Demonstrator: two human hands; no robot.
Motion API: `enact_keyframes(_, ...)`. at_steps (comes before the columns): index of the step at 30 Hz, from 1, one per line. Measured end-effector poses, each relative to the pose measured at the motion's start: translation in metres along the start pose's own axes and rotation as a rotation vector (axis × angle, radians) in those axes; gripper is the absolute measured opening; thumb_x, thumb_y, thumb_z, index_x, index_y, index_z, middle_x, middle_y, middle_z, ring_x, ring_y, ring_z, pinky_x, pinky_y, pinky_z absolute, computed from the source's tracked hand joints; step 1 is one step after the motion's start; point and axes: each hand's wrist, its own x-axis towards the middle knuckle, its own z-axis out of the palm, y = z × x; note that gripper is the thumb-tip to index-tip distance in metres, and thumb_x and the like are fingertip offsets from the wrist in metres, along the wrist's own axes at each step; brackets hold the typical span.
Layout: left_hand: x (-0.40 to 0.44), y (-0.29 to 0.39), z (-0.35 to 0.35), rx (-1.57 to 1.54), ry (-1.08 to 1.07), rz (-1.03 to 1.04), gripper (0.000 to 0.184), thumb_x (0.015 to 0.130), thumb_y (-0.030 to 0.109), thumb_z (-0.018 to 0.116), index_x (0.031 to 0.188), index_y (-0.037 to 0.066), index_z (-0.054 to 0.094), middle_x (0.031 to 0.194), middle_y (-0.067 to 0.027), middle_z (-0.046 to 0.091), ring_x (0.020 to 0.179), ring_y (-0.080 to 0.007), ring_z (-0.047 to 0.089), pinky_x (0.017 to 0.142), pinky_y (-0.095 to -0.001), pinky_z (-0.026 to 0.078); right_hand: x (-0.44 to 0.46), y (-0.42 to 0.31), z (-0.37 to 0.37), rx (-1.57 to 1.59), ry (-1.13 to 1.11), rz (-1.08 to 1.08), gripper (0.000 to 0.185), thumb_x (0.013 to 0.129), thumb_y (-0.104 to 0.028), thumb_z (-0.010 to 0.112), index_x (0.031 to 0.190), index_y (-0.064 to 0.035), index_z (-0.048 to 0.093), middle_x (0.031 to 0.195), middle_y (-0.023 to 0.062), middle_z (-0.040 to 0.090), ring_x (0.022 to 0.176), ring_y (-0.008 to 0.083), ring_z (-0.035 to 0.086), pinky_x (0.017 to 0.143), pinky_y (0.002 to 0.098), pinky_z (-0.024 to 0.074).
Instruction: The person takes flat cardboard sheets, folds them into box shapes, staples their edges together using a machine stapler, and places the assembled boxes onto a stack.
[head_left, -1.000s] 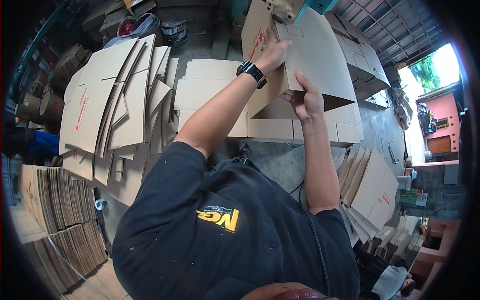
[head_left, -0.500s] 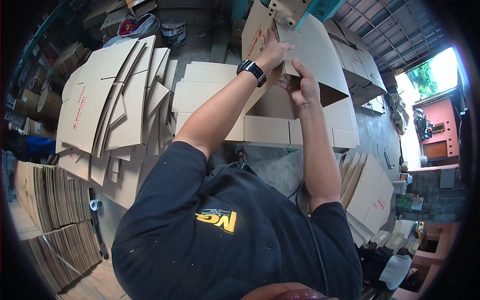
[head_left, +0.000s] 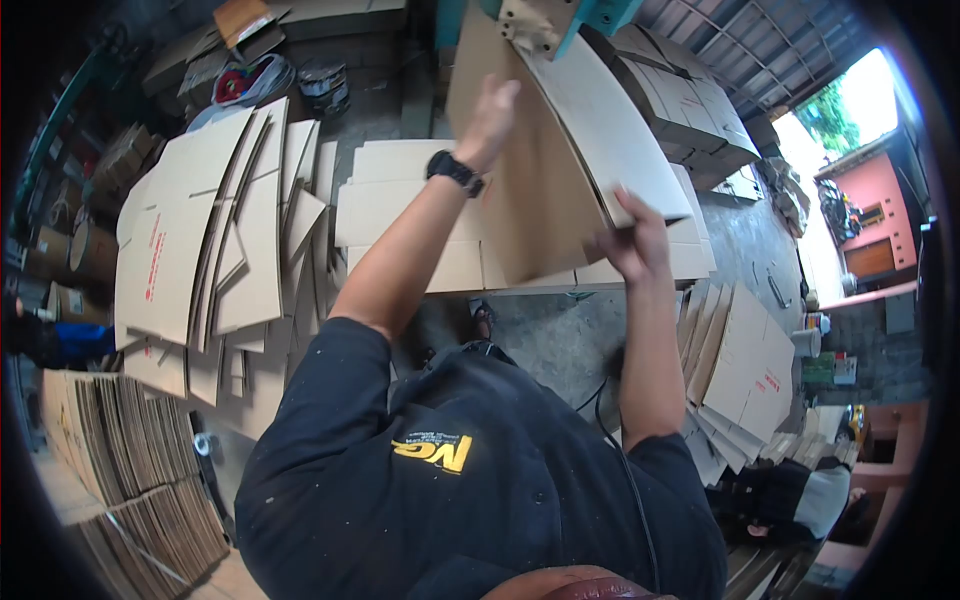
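A cardboard box (head_left: 545,190), part folded, hangs slanted under a teal machine head with a metal plate (head_left: 540,25). Its brown side panel faces left and is smeared by motion; a paler panel (head_left: 610,125) faces up and right. My left hand (head_left: 488,122), with a black watch on the wrist, is at the brown panel, fingers stretched out and slightly blurred; whether it touches the panel I cannot tell. At the box's near lower corner, my right hand (head_left: 640,240) grips the edge, thumb on the pale panel and fingers hidden partly underneath.
Flat cardboard sheets (head_left: 400,210) lie beneath the box. Leaning cardboard stacks stand at left (head_left: 185,225) and lower right (head_left: 745,375). Bundled cardboard (head_left: 115,430) sits lower left, and stacked cartons (head_left: 680,100) at upper right. Another person (head_left: 790,500) is at lower right.
The box has turned and its near end has come down toward me. My left hand has moved left, away from the corner; my right hand has shifted right and lower along with the edge.
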Motion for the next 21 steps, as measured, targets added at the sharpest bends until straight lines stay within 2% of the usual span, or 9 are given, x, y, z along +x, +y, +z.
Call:
enact_keyframes(2,0.004,0.009,-0.035,0.296,0.038,0.143,0.07,0.101,0.044,0.044,0.152,-0.001,0.03,0.146,-0.0264,0.039,0.138,-0.0357,0.037,0.117,-0.0476,0.026,-0.049,-0.01,-0.058,0.022,0.043,-0.015,0.044,0.091,-0.014,0.067,0.132,0.0001,0.055,0.12,0.0132,0.067,0.105,0.0289,0.068,0.089,0.0413,0.0578)
enact_keyframes(3,0.019,-0.017,-0.037,0.435,0.316,0.08,0.071,0.101,0.045,0.042,0.152,-0.003,0.029,0.153,-0.0258,0.033,0.144,-0.0387,0.028,0.118,-0.0487,0.025,-0.075,-0.018,-0.105,-0.003,0.015,-0.008,0.051,0.089,-0.011,0.067,0.136,0.0026,0.051,0.123,0.0162,0.066,0.109,0.0289,0.067,0.092,0.0424,0.0574)
enact_keyframes(4,0.025,-0.026,-0.043,0.486,0.322,0.016,0.073,0.102,0.049,0.038,0.153,-0.002,0.027,0.16,-0.0238,0.022,0.148,-0.041,0.017,0.119,-0.0478,0.023,-0.103,-0.022,-0.126,-0.085,0.037,-0.086,0.058,0.086,-0.011,0.069,0.138,0.0063,0.048,0.124,0.0199,0.065,0.11,0.0304,0.067,0.09,0.0426,0.0585)
enact_keyframes(7,0.012,-0.067,-0.038,-0.213,-0.136,-0.31,0.071,0.103,0.053,0.03,0.145,-0.003,0.044,0.148,-0.0185,0.048,0.141,-0.0295,0.041,0.117,-0.0411,0.03,-0.187,-0.026,-0.196,-0.124,0.15,-0.111,0.065,0.083,-0.012,0.068,0.138,0.0111,0.045,0.124,0.0248,0.063,0.11,0.0337,0.067,0.089,0.044,0.0596)
enact_keyframes(11,-0.094,-0.049,0.044,-0.554,-0.034,-0.501,0.062,0.103,0.049,0.031,0.134,0.001,0.056,0.13,-0.0136,0.065,0.121,-0.0238,0.058,0.108,-0.0379,0.04,-0.303,0.004,-0.22,0.082,0.508,-0.152,0.067,0.084,-0.018,0.067,0.139,0.0116,0.044,0.127,0.0265,0.062,0.115,0.0371,0.064,0.093,0.0482,0.0575)
enact_keyframes(13,-0.114,-0.052,0.09,-0.732,-0.015,-0.402,0.066,0.099,0.054,0.037,0.121,-0.003,0.062,0.118,-0.0158,0.068,0.11,-0.0274,0.062,0.102,-0.0394,0.044,-0.353,0.029,-0.193,0.154,0.549,-0.137,0.066,0.085,-0.02,0.066,0.139,0.0113,0.044,0.127,0.0254,0.062,0.115,0.0378,0.064,0.096,0.047,0.0562)
enact_keyframes(16,-0.098,-0.063,0.155,-1.042,-0.362,-0.51,0.061,0.099,0.055,0.037,0.077,0.001,0.055,0.094,-0.0123,0.063,0.1,-0.0269,0.06,0.1,-0.0363,0.042,-0.388,0.078,-0.159,0.238,0.61,-0.196,0.062,0.089,-0.022,0.064,0.139,0.0093,0.046,0.127,0.0229,0.063,0.115,0.0369,0.064,0.1,0.0449,0.0538)
enact_keyframes(18,-0.098,0.0,0.222,-1.111,-0.49,-0.517,0.069,0.1,0.053,0.035,0.053,0.004,0.044,0.074,-0.0097,0.059,0.098,-0.0269,0.058,0.101,-0.0355,0.041,-0.404,0.119,-0.17,0.284,0.67,-0.3,0.058,0.092,-0.023,0.063,0.139,0.0076,0.047,0.128,0.0215,0.063,0.116,0.0354,0.064,0.102,0.044,0.0527)
enact_keyframes(21,-0.094,0.041,0.299,-1.19,-0.877,-0.435,0.067,0.1,0.053,0.035,0.062,0.0,0.053,0.077,-0.0098,0.061,0.097,-0.0262,0.059,0.098,-0.0358,0.044,-0.398,0.158,-0.187,0.555,0.629,-0.328,0.051,0.097,-0.025,0.06,0.138,0.003,0.05,0.129,0.0172,0.063,0.117,0.0312,0.063,0.103,0.0423,0.0495)
